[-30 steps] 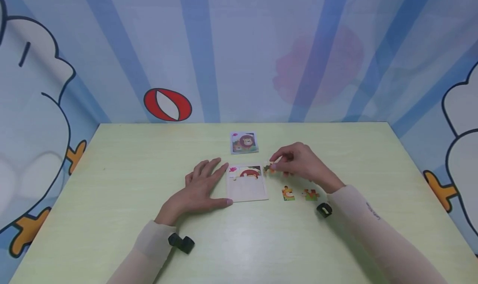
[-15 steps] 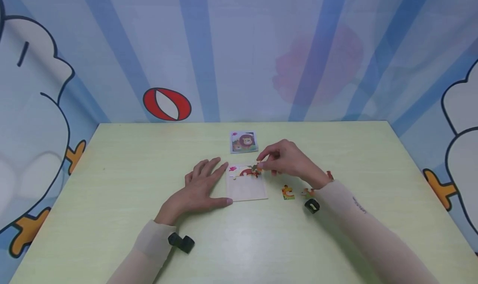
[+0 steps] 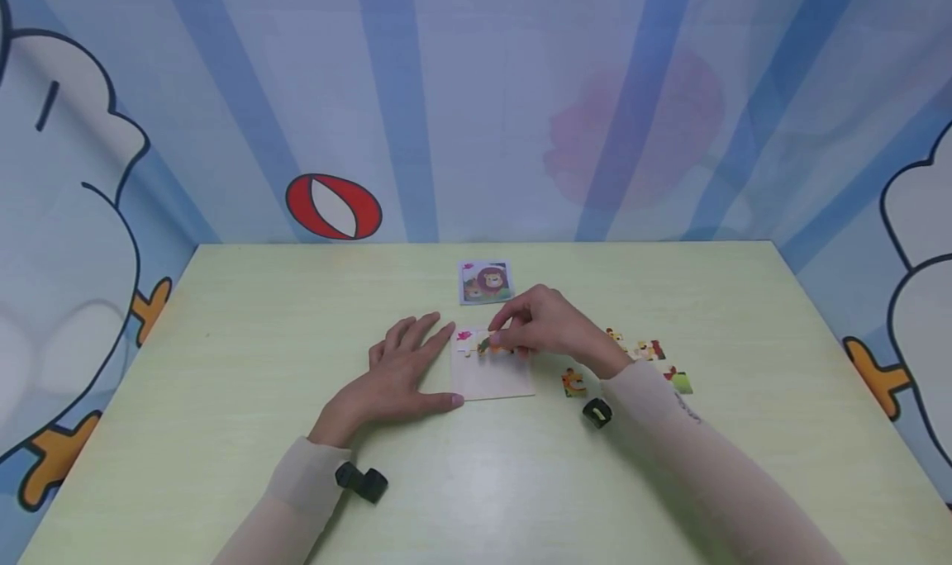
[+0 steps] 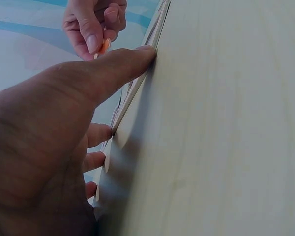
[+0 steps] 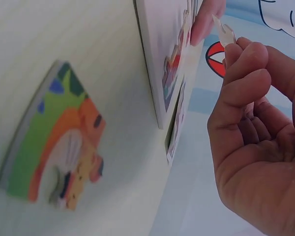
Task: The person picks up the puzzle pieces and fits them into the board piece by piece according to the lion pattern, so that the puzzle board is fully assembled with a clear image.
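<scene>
White, nearly square puzzle tray (image 3: 491,381), lower part bare. The right hand (image 3: 546,325), at two o'clock from its centre and the nearer hand, pinches a jigsaw piece (image 5: 226,35) between thumb and fingertips above the tray's upper row; the piece lies toward eight o'clock from that hand, its long axis indistinct. The left hand (image 3: 397,387), fingers spread, touches the tray's nine o'clock edge. Lion card (image 3: 486,283): twelve o'clock. Orange-and-green loose piece (image 3: 573,382): just past three.

No readable text, only a small, illegible line of dark lettering (image 3: 687,408) on the right sleeve (image 3: 717,462).
</scene>
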### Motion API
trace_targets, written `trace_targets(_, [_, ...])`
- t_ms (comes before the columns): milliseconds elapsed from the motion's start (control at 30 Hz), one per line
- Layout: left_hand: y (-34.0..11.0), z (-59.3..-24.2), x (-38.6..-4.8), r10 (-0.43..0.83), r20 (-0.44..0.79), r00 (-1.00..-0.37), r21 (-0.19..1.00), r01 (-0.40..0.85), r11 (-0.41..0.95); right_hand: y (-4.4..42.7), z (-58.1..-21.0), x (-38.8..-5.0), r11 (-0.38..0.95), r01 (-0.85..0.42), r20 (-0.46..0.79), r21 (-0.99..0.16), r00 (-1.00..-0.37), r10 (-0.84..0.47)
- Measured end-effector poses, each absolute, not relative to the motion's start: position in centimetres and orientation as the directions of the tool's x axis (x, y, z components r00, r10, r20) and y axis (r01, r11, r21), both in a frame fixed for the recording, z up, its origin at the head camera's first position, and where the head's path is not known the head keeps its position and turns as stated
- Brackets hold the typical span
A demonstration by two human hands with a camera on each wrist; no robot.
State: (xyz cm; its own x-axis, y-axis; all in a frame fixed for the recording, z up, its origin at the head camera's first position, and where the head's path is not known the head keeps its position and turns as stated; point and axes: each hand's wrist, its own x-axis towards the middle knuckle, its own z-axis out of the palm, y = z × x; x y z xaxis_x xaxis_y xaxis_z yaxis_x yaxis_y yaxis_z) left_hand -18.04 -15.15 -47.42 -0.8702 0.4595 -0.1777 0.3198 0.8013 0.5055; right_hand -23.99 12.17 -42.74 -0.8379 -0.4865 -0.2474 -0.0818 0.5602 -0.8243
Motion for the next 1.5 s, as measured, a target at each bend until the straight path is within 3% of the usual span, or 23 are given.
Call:
trace_targets(967, [-15.2,-47.3,-18.0,0.468,-0.171,-0.867,0.518,0.324,0.791,9.3,-44.7,-23.3,0.578,0.064,-0.372,-0.814,-0.821,-0.433])
trace_targets(1500, [-15.1,-47.3,-18.0,0.465,-0.165,-0.870,0.511,0.328,0.794,8.8,-44.6,-23.2,0.597,0.057,-0.369,-0.801,-0.831,-0.416])
